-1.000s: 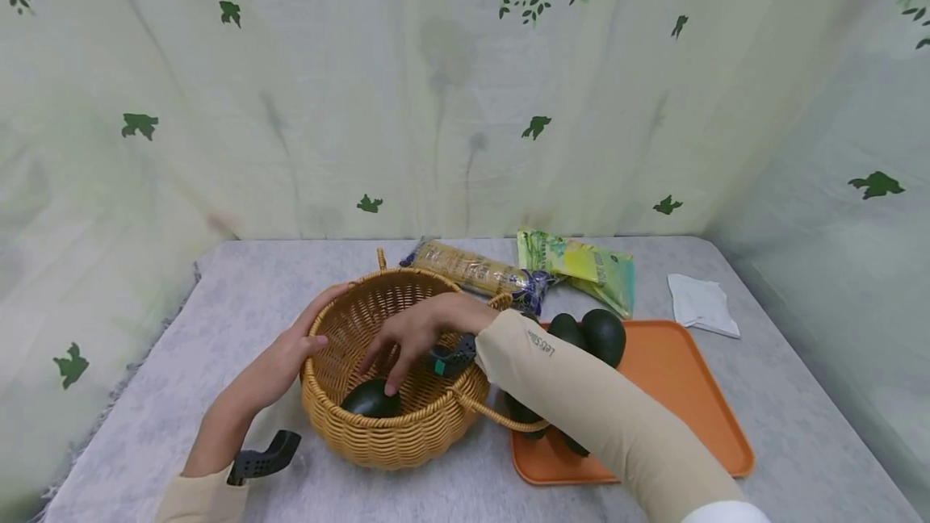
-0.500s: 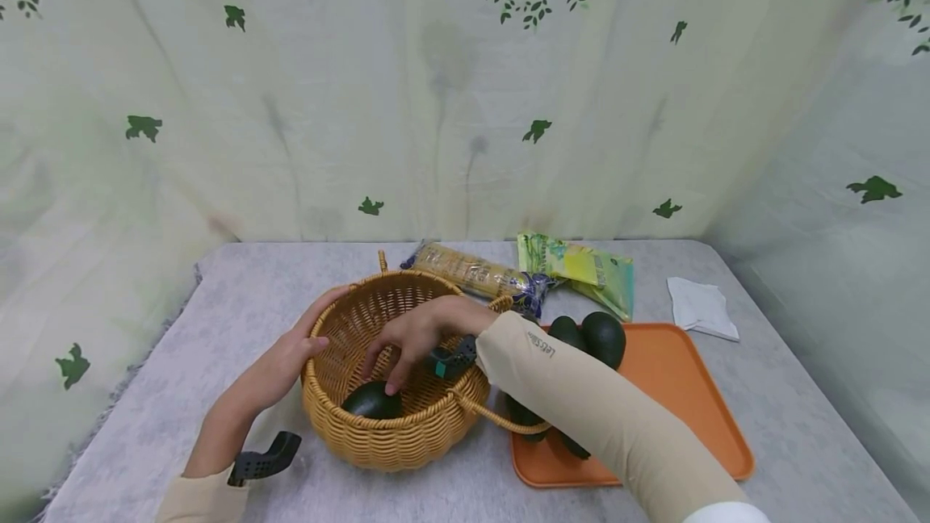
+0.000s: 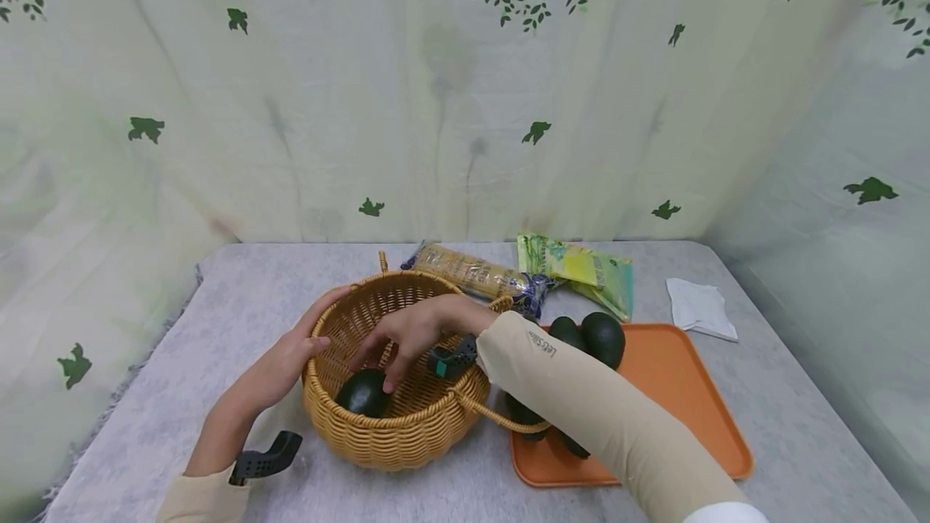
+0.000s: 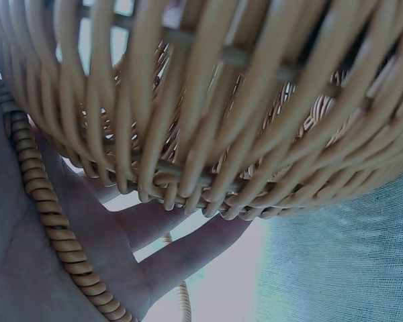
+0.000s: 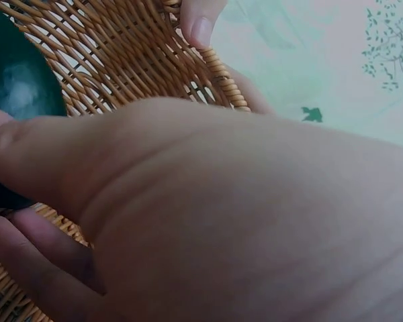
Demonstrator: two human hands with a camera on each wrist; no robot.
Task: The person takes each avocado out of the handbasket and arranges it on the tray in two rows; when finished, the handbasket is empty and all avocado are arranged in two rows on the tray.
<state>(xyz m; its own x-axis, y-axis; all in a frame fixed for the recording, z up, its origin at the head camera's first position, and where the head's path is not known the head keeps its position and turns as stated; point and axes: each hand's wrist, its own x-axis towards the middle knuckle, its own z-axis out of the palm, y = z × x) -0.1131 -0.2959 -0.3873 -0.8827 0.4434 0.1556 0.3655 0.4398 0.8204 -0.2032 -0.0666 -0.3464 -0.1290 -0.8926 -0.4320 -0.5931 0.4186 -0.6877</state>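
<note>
A round wicker basket (image 3: 392, 446) stands left of the middle of the table. My left hand (image 3: 285, 357) holds its left rim, thumb over the edge to the inside and fingers along the outer wall. In the left wrist view one wicker handle (image 4: 59, 235) crosses the palm. Reaching into the basket, my right hand (image 3: 416, 335) has its thumb against a glossy dark green avocado (image 3: 363, 394). In the right wrist view the thumb lies on the avocado (image 5: 23, 74), with curled fingers (image 5: 37, 258) on its other side.
Under my right forearm, an orange tray (image 3: 672, 394) carries several more avocados (image 3: 603, 337). Behind the basket lie a clear pack of noodles (image 3: 472, 269) and a green-yellow packet (image 3: 581, 265). A white folded tissue (image 3: 701, 307) is at the right. The other basket handle (image 3: 501, 420) overhangs the tray's edge.
Inside the basket the avocado has shifted slightly left and away from me, turning as it went, with the right fingers moving along. The left hand keeps its place on the rim.
</note>
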